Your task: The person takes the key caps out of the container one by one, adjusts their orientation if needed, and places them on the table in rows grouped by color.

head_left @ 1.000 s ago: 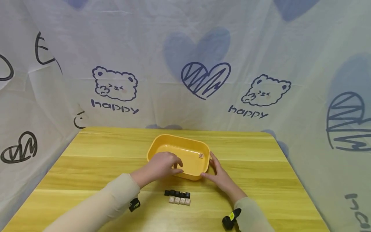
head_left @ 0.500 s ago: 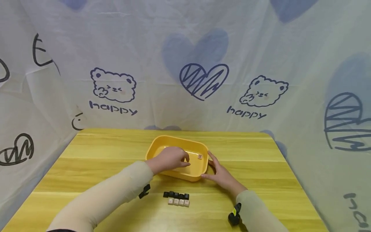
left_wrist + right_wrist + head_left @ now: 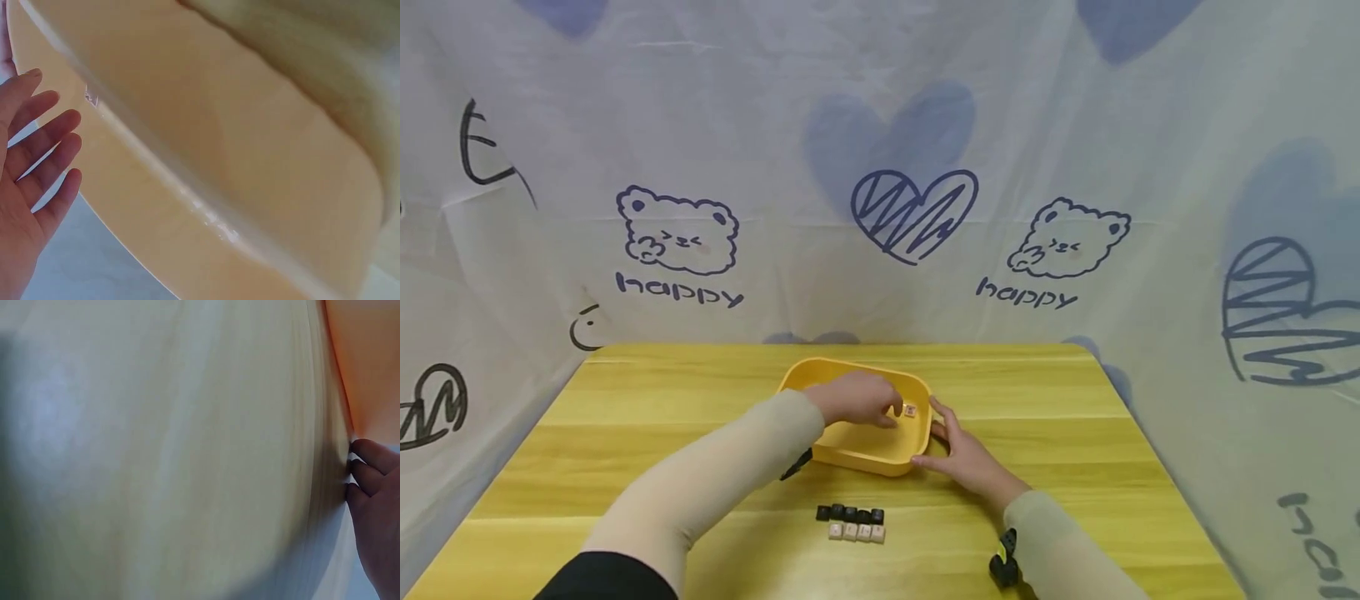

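Note:
My left hand (image 3: 861,397) reaches over the yellow plastic basin (image 3: 850,462), its fingertips close to a small pale keycap (image 3: 910,410) on the basin floor. In the left wrist view that hand's fingers (image 3: 53,140) are spread and loosely bent, holding nothing; the keycap (image 3: 92,97) shows a little beyond them. At the basin's right end my right hand (image 3: 966,461) holds the wall, thumb at the front corner and fingers along the side. A row of several black keycaps (image 3: 850,514) lies in front of the basin, with a row of several white keycaps (image 3: 857,532) nearer me.
The wood-grain table (image 3: 662,400) carries the basin and keycaps. A white cloth (image 3: 797,292) printed with hearts and bears hangs behind it and at both sides. Black wrist-worn devices (image 3: 1003,567) sit at the sleeves.
My left hand has moved right and farther over the basin, nearer the keycap inside. The right hand stays at the basin's right end. The head view has shifted slightly.

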A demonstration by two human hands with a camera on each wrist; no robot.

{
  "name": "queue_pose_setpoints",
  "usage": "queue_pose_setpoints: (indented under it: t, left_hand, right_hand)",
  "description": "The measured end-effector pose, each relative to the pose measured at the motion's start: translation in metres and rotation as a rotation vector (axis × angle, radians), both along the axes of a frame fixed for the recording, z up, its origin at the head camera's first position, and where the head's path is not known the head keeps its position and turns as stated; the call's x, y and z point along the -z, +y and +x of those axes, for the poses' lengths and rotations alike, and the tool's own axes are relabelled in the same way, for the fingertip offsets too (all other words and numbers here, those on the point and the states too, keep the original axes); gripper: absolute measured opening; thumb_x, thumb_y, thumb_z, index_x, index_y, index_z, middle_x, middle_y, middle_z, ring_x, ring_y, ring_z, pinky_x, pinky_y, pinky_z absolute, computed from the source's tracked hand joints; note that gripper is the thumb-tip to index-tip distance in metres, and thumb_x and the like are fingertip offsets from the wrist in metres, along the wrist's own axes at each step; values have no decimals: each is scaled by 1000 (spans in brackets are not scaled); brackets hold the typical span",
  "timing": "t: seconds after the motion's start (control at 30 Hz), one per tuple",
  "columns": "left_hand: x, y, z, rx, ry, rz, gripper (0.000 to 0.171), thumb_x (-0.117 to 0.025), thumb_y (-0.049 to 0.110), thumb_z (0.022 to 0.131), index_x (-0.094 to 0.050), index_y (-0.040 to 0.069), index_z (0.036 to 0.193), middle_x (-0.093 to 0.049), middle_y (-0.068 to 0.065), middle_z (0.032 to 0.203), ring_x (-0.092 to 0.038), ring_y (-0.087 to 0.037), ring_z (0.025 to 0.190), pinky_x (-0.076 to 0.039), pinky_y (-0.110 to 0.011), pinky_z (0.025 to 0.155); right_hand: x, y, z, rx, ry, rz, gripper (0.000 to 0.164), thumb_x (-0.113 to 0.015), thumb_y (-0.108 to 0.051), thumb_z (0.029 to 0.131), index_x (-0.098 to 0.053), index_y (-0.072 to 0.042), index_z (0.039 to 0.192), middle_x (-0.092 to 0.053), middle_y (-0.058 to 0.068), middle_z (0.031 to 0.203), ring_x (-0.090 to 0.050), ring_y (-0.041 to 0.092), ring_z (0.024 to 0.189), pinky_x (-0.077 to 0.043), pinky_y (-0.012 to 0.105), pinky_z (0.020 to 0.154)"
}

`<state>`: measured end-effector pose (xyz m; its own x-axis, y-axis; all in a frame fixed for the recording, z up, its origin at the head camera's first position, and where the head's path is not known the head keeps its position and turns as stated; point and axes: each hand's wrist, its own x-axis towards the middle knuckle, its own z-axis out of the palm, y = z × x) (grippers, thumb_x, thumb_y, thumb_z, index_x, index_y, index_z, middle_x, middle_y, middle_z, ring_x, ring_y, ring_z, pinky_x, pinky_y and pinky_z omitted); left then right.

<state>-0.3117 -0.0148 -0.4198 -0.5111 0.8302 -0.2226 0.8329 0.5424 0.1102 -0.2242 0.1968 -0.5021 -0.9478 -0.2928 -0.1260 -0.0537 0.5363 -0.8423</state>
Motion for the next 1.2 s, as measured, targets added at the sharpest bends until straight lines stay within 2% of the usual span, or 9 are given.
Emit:
queue_pose_setpoints:
  t: [0.17,0.37,0.5,0.63,0.73,0.87,1.0,1.2]
  left_hand:
    - [2,10,-11,65,36,-6,23,-69,31,92,-74,16,109,-68,6,85,-58,-7,70,-51,-28,73]
    - [3,22,-17,83,10,-12,19,-66,29,94,-75,16,105,-68,6,86,-58,-7,71,-51,-27,71]
    - [11,29,-23,89,5,-70,24,-66,29,94,-72,16,113,-69,4,103,-62,-11,88,-51,-29,82]
    - [18,36,-28,77,-9,-100,36,-68,30,93,-65,19,126,-65,4,122,-60,-15,109,-47,-32,94]
    - [19,39,-29,69,-29,-111,39,-69,29,92,-63,20,130,-63,4,126,-58,-15,114,-46,-33,97]
    - [19,42,-29,84,-60,-133,28,-69,24,92,-67,18,119,-65,7,108,-60,-12,98,-47,-30,88]
    - [22,46,-27,127,-48,-154,13,-66,17,93,-68,15,105,-60,8,87,-53,-10,78,-45,-27,74]
    - [25,45,-23,161,-9,-164,7,-63,13,96,-68,14,100,-61,6,83,-52,-10,73,-44,-25,70]
  right_hand:
    - [0,0,0,-4,14,14,101,-76,-44,83,-9,-26,157,-46,5,147,-36,25,138,-20,56,112]
    - [0,2,2,-19,27,10,101,-75,-48,82,-9,-29,157,-46,5,146,-37,23,137,-20,55,112]
    - [-1,3,4,-21,22,26,100,-74,-49,83,-9,-31,156,-45,5,147,-36,24,138,-20,56,112]
    - [-1,3,4,-20,16,49,99,-73,-50,84,-8,-31,156,-44,5,148,-35,26,138,-21,56,112]
    - [0,4,3,-19,21,58,99,-72,-53,83,-7,-32,156,-43,4,149,-35,25,138,-21,56,112]
    - [0,5,3,-22,25,54,100,-71,-54,83,-6,-34,156,-43,4,149,-35,25,138,-21,55,112]
    - [-1,5,3,-21,22,48,100,-72,-53,83,-6,-34,156,-42,5,149,-35,26,139,-21,56,112]
    - [-1,5,3,-27,14,42,100,-72,-52,84,-5,-35,156,-41,5,150,-34,26,139,-19,57,112]
